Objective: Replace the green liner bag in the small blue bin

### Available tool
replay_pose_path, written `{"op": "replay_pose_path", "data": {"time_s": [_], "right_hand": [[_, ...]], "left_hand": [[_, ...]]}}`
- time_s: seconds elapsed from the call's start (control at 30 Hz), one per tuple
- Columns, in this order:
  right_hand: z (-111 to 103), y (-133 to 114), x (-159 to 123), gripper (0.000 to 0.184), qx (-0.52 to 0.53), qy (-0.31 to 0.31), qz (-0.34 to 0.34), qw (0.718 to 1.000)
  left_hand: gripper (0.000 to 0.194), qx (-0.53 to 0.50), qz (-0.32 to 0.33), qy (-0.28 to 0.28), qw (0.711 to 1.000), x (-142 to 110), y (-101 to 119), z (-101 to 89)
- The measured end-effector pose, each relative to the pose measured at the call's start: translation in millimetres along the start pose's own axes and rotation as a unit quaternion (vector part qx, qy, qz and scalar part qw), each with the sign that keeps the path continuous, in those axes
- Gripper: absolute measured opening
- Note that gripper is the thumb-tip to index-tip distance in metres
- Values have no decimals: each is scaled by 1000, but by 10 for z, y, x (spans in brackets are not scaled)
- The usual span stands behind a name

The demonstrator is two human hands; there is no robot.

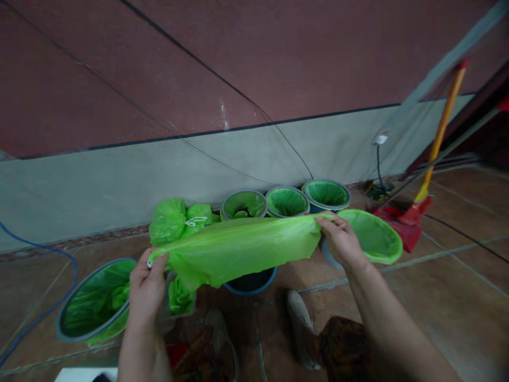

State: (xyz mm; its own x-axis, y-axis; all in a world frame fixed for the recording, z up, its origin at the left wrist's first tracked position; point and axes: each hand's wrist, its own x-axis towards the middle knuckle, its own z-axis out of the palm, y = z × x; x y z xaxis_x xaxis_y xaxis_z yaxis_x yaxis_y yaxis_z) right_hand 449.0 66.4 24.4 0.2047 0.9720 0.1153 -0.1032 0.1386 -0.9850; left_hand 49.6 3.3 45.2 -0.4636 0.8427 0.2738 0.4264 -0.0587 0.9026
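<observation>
A bright green plastic garbage bag is stretched flat between my two hands. My left hand pinches its left end, and my right hand grips the top right corner. Beneath the bag stands a dark bin with a blue rim, mostly covered by the plastic. Left of it, a small pale container holds a crumpled green bag. A lined bin is beside my left hand. Just past my right hand is another bin with a green liner over its rim.
Three lined bins stand along the wall, with tied green bags to their left. A red dustpan and a yellow-orange handle are at the right. A blue hose lies on the left floor. My shoes show below.
</observation>
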Motion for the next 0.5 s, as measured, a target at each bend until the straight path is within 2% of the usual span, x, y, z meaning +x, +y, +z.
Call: {"op": "replay_pose_path", "data": {"time_s": [0.1,0.17,0.27,0.4,0.5], "right_hand": [[54,-4,-25,27,-15,37,6,999],[58,38,-13,33,-97,49,-16,994],[34,140,42,37,-241,26,-66,968],[59,295,130,35,-390,12,-71,918],[175,390,163,35,-454,0,-3,891]], "left_hand": [[30,28,-3,12,1000,-30,102,46],[27,93,16,19,995,-34,147,65],[23,189,24,17,982,-14,140,56],[23,269,-35,-35,962,38,45,-10],[24,366,-100,-52,924,87,-27,-95]]}}
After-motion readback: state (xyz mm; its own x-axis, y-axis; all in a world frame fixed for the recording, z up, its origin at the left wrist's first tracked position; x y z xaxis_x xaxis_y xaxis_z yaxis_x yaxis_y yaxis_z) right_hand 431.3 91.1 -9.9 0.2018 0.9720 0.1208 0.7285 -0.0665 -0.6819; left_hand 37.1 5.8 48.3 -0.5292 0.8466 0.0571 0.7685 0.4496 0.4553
